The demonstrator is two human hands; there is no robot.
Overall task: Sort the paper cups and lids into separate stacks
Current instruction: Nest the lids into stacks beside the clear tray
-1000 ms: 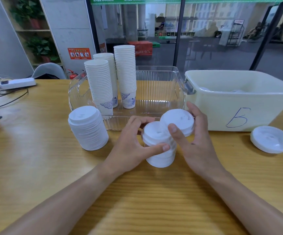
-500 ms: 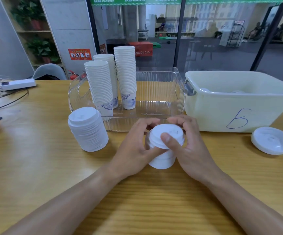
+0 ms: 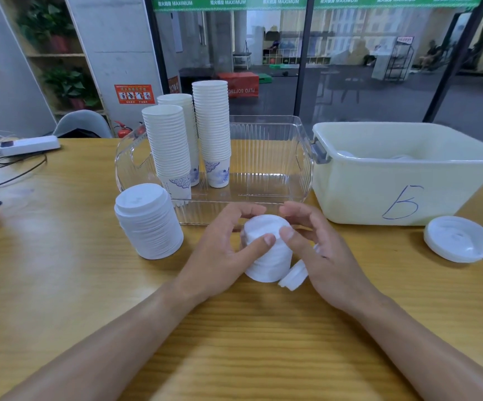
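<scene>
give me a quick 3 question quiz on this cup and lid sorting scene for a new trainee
1. How many cup stacks stand in the clear tray?
2. True or false: the tall lid stack sits inside the tray.
3. What do both hands touch? A) a cup B) a short lid stack C) the bin

Key:
1. Three.
2. False; it stands on the table, left of the tray's front.
3. B; the left hand and right hand curl around the short lid stack.
</scene>
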